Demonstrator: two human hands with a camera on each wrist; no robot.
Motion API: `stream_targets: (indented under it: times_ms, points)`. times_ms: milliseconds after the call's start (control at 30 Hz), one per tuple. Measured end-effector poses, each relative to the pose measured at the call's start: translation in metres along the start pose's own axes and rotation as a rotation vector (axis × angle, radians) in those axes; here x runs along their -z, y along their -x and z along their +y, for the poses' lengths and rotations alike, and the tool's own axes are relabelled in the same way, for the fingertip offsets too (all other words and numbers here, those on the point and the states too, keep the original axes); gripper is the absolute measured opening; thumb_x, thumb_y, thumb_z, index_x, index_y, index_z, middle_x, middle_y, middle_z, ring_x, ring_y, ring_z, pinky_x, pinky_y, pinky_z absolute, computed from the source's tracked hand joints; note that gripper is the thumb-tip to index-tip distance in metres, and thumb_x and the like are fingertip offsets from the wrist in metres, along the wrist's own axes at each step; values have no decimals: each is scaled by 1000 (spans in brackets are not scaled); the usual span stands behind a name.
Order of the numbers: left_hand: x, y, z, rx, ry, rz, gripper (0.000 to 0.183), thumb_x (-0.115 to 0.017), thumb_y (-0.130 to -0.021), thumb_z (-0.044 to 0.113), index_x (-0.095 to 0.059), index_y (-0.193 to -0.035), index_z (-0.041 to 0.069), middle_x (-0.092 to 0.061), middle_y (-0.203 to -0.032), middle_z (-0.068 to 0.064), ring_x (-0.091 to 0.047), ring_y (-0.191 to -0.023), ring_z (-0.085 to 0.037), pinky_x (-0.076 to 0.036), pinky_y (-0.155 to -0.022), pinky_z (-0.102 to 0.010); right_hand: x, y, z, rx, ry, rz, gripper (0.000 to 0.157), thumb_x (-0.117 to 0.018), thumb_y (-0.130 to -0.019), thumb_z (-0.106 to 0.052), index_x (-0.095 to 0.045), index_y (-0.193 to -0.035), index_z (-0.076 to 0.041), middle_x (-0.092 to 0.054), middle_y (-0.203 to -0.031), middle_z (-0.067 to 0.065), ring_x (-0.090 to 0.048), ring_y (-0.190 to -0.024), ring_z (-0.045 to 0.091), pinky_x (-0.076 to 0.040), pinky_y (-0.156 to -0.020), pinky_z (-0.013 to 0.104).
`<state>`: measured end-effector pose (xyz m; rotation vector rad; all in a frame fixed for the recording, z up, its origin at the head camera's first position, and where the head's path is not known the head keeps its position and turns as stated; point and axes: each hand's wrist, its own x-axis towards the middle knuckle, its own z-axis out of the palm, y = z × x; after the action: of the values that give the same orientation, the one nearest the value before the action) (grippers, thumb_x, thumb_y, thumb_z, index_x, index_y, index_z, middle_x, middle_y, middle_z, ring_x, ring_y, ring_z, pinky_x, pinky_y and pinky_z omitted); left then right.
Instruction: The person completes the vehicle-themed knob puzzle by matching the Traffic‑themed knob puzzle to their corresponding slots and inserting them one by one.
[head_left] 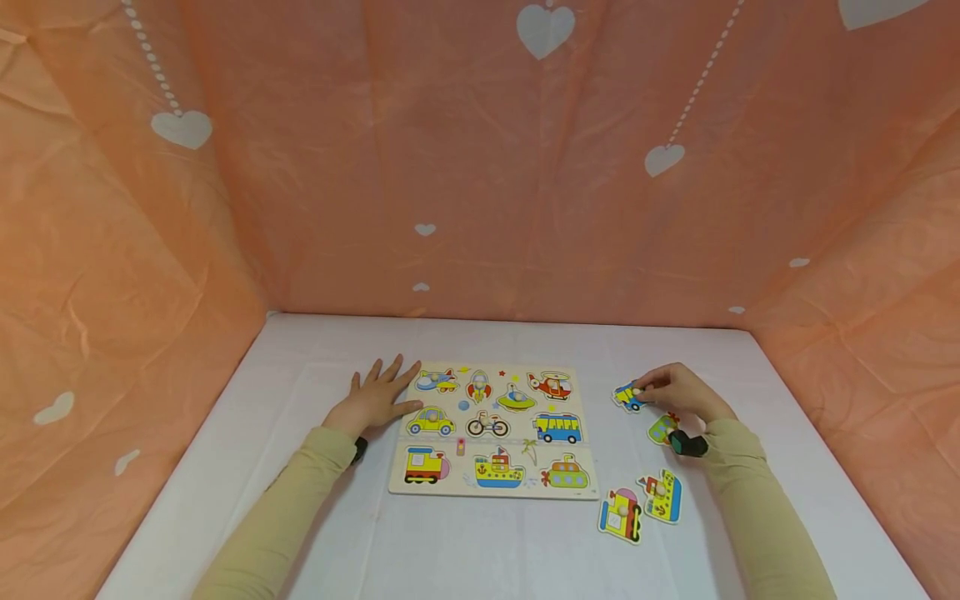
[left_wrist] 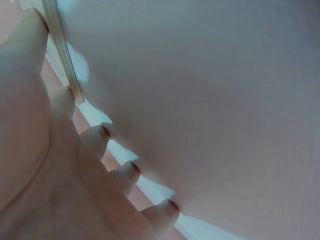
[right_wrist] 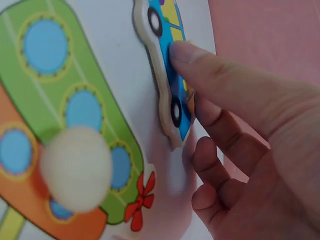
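Note:
A wooden peg puzzle board (head_left: 397,486) with printed vehicle pictures lies flat on the table. My left hand (head_left: 371,403), fingers spread and straight, rests at its upper left edge; in the left wrist view the thumb (left_wrist: 30,35) touches the board's side. To the right of the board, my right hand (head_left: 686,392) pinches the blue-and-yellow bus piece (head_left: 624,397) between thumb and fingers, near the table. Right by that wrist lies the green-and-orange submarine piece (right_wrist: 95,80), its round knob (right_wrist: 77,167) facing up.
Nearer the front right lie a train piece (head_left: 621,521) and a ship piece (head_left: 672,500), side by side. Knobbed pieces such as the car (head_left: 431,422) and helicopter (head_left: 551,385) sit in the board. An orange cloth (head_left: 480,167) with hearts encloses the white table (head_left: 480,550).

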<state>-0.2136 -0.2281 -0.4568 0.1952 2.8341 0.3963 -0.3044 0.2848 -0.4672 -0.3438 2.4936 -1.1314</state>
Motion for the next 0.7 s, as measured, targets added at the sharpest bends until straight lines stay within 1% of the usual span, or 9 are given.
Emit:
stream_targets:
  times_ms: [133, 300, 467, 533, 700]
  points:
    - [-1, -1, -1, -2, 4, 0, 79, -53, -92, 56, -21, -154, 20, -9, -158, -18, -2, -140, -49, -2, -105, -70, -1, 0, -2, -1, -4, 2, 25, -74, -85, -16, -71, -103, 1, -60, -79, 3, -51, -68, 16, -41, -53, 24]
    - [0, -1, 0, 3, 10, -7, 80, -53, -91, 56, -20, -154, 20, -8, -158, -18, -1, -140, -48, -1, -105, -70, -2, 1, -6, -4, -4, 13, 26, -75, -84, -19, -71, -102, 0, -59, -78, 4, -52, -67, 17, -43, -54, 25]
    - [-1, -1, -1, 0, 7, -7, 80, -53, -91, 57, -20, -154, 20, -8, -158, -18, -1, -140, -48, -1, -105, -70, -8, 4, -9, 18, 4, 24, 25, -76, -83, -19, -72, -99, -1, -59, -77, 4, -53, -67, 18, -45, -55, 26]
    - [-1, -1, -1, -1, 7, -7, 80, -53, -91, 56, -20, -154, 20, -8, -158, -18, -1, -140, -49, -1, -104, -70, -10, 5, -11, 31, 10, 22, 25, -76, -83, -19, -72, -99, 0, -60, -77, 4, -53, -68, 18, -44, -55, 26]
    - [-1, 0, -1, -2, 12, -5, 79, -53, -92, 56, -21, -154, 19, -8, -158, -18, -2, -140, -49, -1, -104, -70, -14, 11, -22, 28, 23, 42, 23, -76, -83, -18, -72, -98, -1, -61, -77, 3, -51, -68, 17, -40, -54, 24]
